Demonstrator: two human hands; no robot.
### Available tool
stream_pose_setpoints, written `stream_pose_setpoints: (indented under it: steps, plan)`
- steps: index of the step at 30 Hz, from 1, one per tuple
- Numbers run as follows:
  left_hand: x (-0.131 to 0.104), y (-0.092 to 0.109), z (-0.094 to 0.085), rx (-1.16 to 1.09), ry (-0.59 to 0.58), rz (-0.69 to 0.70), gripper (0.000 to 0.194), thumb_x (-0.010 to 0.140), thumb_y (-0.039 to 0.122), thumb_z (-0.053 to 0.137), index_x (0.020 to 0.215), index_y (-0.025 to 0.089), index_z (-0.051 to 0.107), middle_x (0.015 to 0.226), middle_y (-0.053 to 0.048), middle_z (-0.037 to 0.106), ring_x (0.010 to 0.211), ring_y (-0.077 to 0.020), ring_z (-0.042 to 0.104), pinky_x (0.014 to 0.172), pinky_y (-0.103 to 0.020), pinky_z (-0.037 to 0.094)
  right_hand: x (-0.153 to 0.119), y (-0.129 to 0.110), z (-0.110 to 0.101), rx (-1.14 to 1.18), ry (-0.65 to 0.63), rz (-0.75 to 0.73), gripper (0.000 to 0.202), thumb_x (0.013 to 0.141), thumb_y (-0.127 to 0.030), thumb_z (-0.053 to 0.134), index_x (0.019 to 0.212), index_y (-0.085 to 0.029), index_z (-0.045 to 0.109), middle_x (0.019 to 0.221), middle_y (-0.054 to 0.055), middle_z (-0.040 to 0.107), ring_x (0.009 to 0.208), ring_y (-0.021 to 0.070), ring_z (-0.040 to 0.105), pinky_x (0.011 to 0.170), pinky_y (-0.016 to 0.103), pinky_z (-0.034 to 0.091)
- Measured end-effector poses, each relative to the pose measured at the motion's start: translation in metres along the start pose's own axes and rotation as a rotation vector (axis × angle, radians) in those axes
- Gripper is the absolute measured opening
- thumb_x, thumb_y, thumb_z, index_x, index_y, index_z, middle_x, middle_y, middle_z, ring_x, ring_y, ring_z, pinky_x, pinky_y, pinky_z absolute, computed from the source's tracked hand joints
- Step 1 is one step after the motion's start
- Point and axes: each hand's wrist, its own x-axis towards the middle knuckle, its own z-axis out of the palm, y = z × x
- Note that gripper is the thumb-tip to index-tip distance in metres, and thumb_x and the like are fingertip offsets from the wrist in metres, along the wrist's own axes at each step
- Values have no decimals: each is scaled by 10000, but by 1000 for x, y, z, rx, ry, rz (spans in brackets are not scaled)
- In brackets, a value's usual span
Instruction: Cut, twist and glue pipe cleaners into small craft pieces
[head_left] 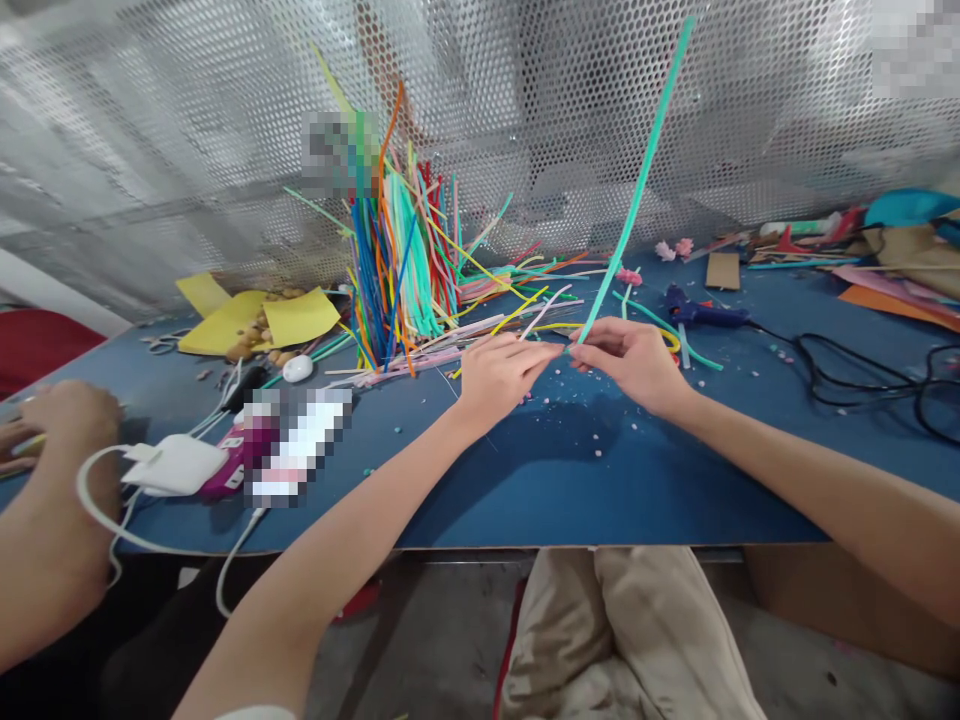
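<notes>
A long turquoise pipe cleaner (639, 190) rises from my fingers and leans up to the right. My right hand (634, 362) pinches its lower end between thumb and fingers. Just left of it, my left hand (499, 372) is closed, its fingertips meeting the same lower end. Both hands hover over the blue table, almost touching each other. The very tip of the pipe cleaner is hidden by the fingers. Behind my left hand stands a dense bundle of coloured pipe cleaners (409, 260), with loose ones lying around its foot.
A blue glue gun (705, 308) with a black cord (832, 365) lies to the right. On the left are a phone (304, 440), a white charger (176, 464) and yellow sheets (300, 318). Another person's hand (64, 425) is at far left. Perforated metal (600, 110) backs the table.
</notes>
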Motion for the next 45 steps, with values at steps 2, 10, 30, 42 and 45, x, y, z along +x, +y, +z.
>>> stream_pose_setpoints:
  steps: [2,10,30,42,45]
  plan:
    - [-1,0,1,26,-34,8,186,991,329,606,1067,354,774,1002,67,795,796,-128,706,719,-306,457,0,0,-1,-53,-47,26,323,817,-488,754,917,-183,725,817,50,754,700,166,712,725,336,627]
    - [1,4,4,31,-172,-53,252,1019,408,535,1034,340,777,1002,52,795,818,-167,704,731,-347,460,5,4,-11,-211,-161,109,350,827,-524,728,757,-181,714,736,56,743,592,140,675,594,290,589]
    - [4,6,4,-40,-172,-139,248,961,482,612,972,313,794,898,22,790,770,-207,649,685,-379,470,0,6,-5,-258,-150,74,351,869,-517,680,741,-191,655,728,57,737,576,148,681,587,313,597]
    - [8,5,1,-169,-307,-246,227,963,435,623,1074,319,783,870,6,787,679,-166,661,652,-316,476,0,6,-10,-365,-175,-39,342,904,-522,636,776,-205,646,734,26,726,589,137,676,613,296,578]
    - [7,5,3,-198,-294,-211,213,972,404,613,1057,313,786,927,-3,793,715,-173,670,674,-329,486,0,6,-10,-363,-184,-30,349,897,-531,641,779,-203,653,739,33,730,587,140,676,608,302,579]
